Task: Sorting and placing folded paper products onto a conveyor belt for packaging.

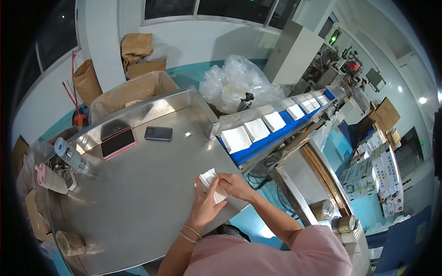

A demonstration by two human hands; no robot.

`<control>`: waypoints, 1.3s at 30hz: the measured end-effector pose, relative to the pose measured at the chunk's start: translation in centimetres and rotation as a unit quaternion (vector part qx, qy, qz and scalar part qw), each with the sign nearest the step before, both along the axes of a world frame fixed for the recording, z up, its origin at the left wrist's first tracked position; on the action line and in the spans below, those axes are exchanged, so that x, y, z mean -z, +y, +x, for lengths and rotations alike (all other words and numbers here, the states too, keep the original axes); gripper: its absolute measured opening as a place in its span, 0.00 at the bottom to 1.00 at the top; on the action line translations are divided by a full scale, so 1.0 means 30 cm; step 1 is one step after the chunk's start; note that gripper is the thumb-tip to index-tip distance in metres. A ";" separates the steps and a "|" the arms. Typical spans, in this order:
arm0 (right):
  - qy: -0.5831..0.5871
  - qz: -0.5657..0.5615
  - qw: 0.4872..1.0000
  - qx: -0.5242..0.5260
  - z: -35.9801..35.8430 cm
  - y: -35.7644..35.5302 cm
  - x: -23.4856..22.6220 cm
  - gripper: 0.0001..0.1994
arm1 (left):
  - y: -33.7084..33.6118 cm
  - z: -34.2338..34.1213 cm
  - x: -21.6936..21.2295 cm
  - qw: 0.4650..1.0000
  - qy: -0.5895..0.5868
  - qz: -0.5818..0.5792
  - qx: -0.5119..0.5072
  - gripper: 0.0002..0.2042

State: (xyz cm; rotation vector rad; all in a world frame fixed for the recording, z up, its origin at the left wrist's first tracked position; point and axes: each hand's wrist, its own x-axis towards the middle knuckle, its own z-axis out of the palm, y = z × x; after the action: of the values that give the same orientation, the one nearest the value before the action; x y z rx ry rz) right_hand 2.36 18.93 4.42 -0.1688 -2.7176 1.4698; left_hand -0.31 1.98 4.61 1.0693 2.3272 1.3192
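Observation:
Both of my hands are on a small stack of white folded pads (209, 178) lying near the right front edge of a steel table (147, 184). My left hand (206, 206) presses flat on the stack from the near side, fingers spread. From the right, my right hand (235, 185) grips the stack's edge. Bracelets circle my left wrist. Just beyond, a blue conveyor belt (276, 135) carries a row of several white pads (255, 129) away to the upper right.
On the table lie a dark phone (158, 133), a pink-edged tablet (118, 141), a clear bottle (70, 155) and a pink cup (49, 179). Lined cardboard boxes (133, 89), a heap of clear plastic bags (237, 83) and stacked cartons (375, 177) surround it.

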 end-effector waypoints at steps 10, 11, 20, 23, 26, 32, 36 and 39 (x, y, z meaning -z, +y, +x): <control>-0.142 -0.269 0.933 0.193 0.014 0.182 0.100 0.10 | -0.050 0.012 -0.001 1.000 0.001 0.020 -0.019 0.35; -0.132 -0.279 0.934 0.180 0.022 0.181 0.090 0.13 | -0.054 0.015 -0.001 1.000 0.001 0.019 -0.018 0.35; -0.027 -0.351 0.903 0.246 0.036 0.287 0.195 0.20 | -0.063 0.032 0.005 0.998 0.016 0.040 -0.056 0.35; -0.001 -0.471 0.845 0.253 0.013 0.210 0.118 0.23 | -0.056 0.025 0.025 0.997 0.048 0.032 -0.052 0.37; -0.109 -0.511 0.841 0.140 0.024 0.110 0.023 0.27 | -0.037 0.029 0.054 0.986 0.145 0.073 -0.028 0.40; -0.183 0.007 0.980 -0.077 0.027 0.116 0.010 0.31 | -0.037 0.054 -0.002 0.946 -0.269 0.119 0.138 0.45; 0.012 -0.411 0.896 0.168 0.002 0.153 0.176 0.17 | -0.056 0.048 0.072 0.961 -0.221 0.134 0.095 0.42; -0.031 -0.421 0.852 0.310 -0.043 0.222 0.217 0.25 | -0.060 0.046 0.088 0.955 -0.253 0.132 0.077 0.41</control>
State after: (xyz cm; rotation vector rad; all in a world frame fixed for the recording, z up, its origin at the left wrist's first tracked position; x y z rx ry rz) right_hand 1.06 25.59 -2.10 -1.0052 -1.5557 2.2384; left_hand 1.06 0.17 1.96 0.8321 1.6985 1.6413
